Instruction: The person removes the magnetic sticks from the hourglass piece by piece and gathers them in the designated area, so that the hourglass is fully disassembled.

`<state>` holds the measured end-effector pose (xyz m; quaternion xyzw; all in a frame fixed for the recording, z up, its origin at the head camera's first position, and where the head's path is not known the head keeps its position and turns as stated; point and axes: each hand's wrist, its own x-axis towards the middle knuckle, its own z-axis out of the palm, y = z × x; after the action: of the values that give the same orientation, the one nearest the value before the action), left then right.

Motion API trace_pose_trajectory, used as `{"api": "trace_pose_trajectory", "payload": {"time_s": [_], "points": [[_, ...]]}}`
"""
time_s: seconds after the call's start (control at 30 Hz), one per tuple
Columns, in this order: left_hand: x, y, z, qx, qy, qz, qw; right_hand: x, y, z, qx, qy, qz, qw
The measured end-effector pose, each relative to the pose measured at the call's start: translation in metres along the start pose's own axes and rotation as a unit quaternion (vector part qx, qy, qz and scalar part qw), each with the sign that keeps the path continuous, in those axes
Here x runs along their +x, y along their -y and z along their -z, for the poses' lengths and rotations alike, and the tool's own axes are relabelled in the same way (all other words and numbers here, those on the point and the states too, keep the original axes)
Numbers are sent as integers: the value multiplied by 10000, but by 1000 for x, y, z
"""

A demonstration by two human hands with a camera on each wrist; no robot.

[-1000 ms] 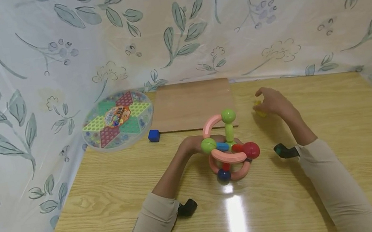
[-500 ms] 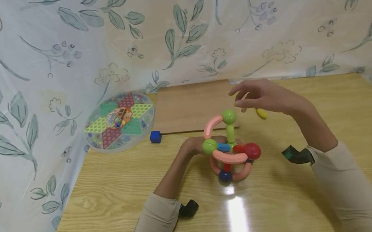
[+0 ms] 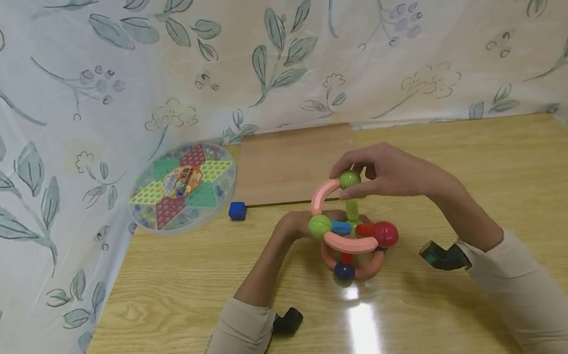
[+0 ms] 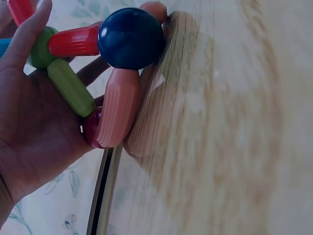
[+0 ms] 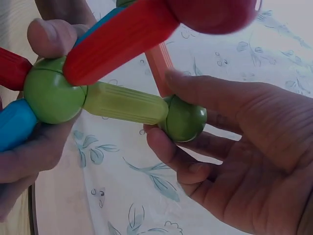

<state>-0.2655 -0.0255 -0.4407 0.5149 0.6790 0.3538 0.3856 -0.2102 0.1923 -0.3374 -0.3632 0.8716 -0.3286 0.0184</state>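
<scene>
Wooden table [image 3: 165, 278]; at its middle, a ball-and-rod toy [image 3: 351, 244]. The left hand [image 3: 300, 222], at the toy's ten o'clock, curls thumb and fingers around it. The right hand [image 3: 394, 171], nearer the toy's top, is in a pinch. A yellow-green rod [image 3: 352, 209] runs twelve to six, topped by the pinched green ball [image 3: 350, 179], at the right hand's nine o'clock.

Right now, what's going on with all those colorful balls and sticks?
Somebody's left hand holds a ball-and-stick building toy around its middle green ball, while their right hand pinches the top green ball. The toy's pieces are joined together. Farther back, to the left, are a blue cube and a Chinese checkers board.
</scene>
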Motion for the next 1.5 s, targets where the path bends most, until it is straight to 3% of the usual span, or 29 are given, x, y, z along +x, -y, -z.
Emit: {"api": "trace_pose_trajectory", "payload": {"time_s": [0.1,0.3,0.37,0.67,0.93,1.1,1.33,1.5], "points": [[2,2,1,13,-12,-229,9997,0,2,-2,117,-122,-130,9998],[7,-6,-2,-405,186,-1277,9908,-1,8,-2,368,-265,-511,9977],[7,-7,-3,-453,146,-1398,9890,-1,8,-2,365,-287,-592,9972],[5,-13,-5,-495,49,-880,9949,-2,10,1,286,-231,-653,9972],[5,-8,-5,-817,161,-913,9923,-4,9,3,312,-141,-540,9980],[4,-9,-5,-738,234,-1107,9908,-4,8,4,340,-66,-529,9980],[5,-6,-7,-1026,134,-850,9910,-2,7,1,265,-157,-522,9982],[4,-3,-6,-1021,204,-965,9899,0,9,-2,163,-287,-593,9977]]}}
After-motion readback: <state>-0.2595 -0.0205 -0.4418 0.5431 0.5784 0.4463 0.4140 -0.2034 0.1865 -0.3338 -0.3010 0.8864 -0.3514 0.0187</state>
